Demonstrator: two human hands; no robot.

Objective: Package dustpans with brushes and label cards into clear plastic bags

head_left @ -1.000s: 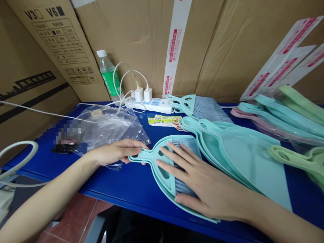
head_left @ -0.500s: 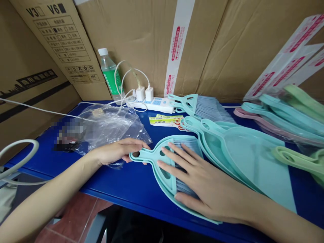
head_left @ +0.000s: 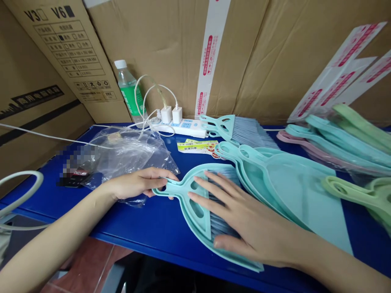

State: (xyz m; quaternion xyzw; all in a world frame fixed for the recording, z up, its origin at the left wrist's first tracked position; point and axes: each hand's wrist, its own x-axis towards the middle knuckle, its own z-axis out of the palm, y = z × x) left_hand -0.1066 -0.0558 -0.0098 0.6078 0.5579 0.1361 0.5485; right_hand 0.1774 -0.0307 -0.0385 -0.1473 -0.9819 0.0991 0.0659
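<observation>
A mint hand broom [head_left: 200, 207] with grey bristles lies on a matching mint dustpan [head_left: 191, 219] near the front edge of the blue table. Their handles overlap at the left. My left hand [head_left: 142, 182] is closed around both handles, thumb on top and fingers beneath. My right hand [head_left: 238, 211] lies flat with fingers spread over the broom's head and bristles. Just to the right, more mint dustpans [head_left: 305, 187] lie stacked. Behind them, further mint hand brooms [head_left: 226, 127] rest with bristles pointing right.
Clear plastic bags [head_left: 131, 150] lie at the left. A power strip [head_left: 192, 128] with white chargers and a green-labelled bottle [head_left: 130, 93] stand by the cardboard boxes [head_left: 165, 36]. Printed cards [head_left: 195, 147] lie mid-table. Wrapped sets [head_left: 345, 134] and green handles [head_left: 351, 191] are at the right.
The whole view has shifted slightly to the left. Both hands keep nearly the same places on the broom and dustpan.
</observation>
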